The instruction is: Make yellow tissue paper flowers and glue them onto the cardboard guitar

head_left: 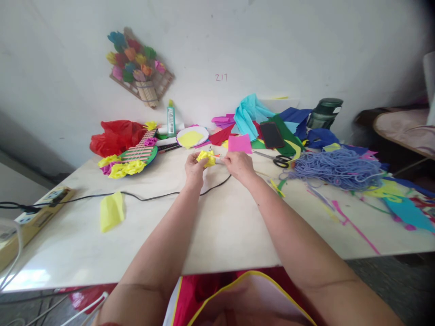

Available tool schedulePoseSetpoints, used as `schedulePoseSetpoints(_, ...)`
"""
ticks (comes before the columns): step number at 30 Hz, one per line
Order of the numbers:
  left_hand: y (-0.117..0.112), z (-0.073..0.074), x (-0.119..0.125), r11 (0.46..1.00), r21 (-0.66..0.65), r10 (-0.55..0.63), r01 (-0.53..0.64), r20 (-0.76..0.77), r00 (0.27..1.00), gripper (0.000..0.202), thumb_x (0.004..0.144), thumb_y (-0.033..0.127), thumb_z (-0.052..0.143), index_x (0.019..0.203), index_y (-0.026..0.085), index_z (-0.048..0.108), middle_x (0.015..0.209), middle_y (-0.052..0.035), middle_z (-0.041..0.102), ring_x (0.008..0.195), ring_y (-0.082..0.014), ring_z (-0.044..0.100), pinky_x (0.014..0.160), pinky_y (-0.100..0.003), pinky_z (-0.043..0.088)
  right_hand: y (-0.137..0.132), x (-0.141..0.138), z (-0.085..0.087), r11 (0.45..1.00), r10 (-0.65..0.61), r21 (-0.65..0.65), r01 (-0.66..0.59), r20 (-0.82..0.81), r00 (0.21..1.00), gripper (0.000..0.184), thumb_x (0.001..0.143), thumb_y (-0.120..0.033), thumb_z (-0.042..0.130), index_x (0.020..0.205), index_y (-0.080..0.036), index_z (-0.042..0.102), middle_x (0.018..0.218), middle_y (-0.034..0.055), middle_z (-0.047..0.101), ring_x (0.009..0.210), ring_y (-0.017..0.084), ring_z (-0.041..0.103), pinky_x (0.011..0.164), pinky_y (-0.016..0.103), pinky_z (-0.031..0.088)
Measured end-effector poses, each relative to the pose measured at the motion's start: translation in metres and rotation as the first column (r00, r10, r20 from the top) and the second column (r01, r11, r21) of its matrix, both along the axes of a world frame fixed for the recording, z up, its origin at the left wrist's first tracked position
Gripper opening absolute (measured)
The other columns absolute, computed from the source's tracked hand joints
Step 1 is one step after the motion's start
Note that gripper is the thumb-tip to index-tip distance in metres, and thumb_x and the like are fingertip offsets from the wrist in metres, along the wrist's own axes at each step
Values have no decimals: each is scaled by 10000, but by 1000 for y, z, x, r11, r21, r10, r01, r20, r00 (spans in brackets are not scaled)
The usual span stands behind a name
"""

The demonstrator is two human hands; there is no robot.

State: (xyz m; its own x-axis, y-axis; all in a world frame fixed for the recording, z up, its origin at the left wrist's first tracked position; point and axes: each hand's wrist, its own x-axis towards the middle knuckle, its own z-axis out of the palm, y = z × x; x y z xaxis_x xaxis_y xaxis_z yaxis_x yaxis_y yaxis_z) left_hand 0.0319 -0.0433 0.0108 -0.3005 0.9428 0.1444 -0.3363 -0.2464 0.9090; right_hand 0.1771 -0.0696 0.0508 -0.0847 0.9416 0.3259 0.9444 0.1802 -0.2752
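Note:
My left hand (pixel 195 171) pinches a crumpled yellow paper flower (pixel 206 158) above the middle of the table. Close by on the right, my right hand (pixel 239 164) is closed around a slim white tool (pixel 219 160), mostly hidden by the fingers. It looks like a glue gun, and its front end meets the flower's right side. A black cord (pixel 159 198) runs across the table to just below my right hand. Behind that hand lies a pink paper square (pixel 239 144).
A power strip (pixel 41 217) and a yellow paper sheet (pixel 112 212) are on the left. Further back sits a flower-trimmed craft piece (pixel 137 156). Scissors (pixel 280 160), a phone (pixel 272 135), a blue yarn heap (pixel 340 168) and a dark bottle (pixel 325 113) occupy the right.

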Motion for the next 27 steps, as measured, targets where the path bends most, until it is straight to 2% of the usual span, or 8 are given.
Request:
schedulePoseSetpoints(5,1,-1,-1,1000,6,-2,2,2,1000,462,461,261,759,854,194,526,773,5,625,701,-168,640,666,-308,515,6,-1,-8,999,36,-3,-36,-127,991,277,918,-341,485,1044,-264,719,988,39,755,912,192,661,725,272,427)
schedulePoseSetpoints(8,2,-2,-2,1000,-2,-7,7,18,1000,461,460,255,760,857,191,533,778,2,631,702,-167,642,667,-306,517,6,-2,-10,1000,25,4,-25,-147,989,253,906,-347,509,1011,-272,726,975,30,755,901,188,657,718,271,425)
schedulePoseSetpoints(14,2,-2,-2,1000,-11,-10,10,37,999,451,460,240,757,855,191,543,779,-4,642,699,-168,645,663,-303,517,2,-5,-7,997,-36,60,45,-134,990,213,895,-348,534,933,-252,721,964,43,746,891,197,647,686,277,395)
schedulePoseSetpoints(20,3,-2,-3,999,-4,-35,35,39,999,467,484,246,744,916,189,576,814,-16,649,765,-196,666,700,-324,528,1,-5,-11,986,3,167,12,-91,996,199,899,-307,521,927,-239,705,963,56,730,900,190,632,665,267,367)
schedulePoseSetpoints(27,3,-3,-3,1000,22,-21,21,21,1000,478,466,251,756,914,182,604,807,-14,655,756,-191,657,702,-317,521,1,-2,-7,998,16,68,-16,6,1000,319,946,-365,440,997,-225,723,949,82,748,881,215,655,682,289,387)
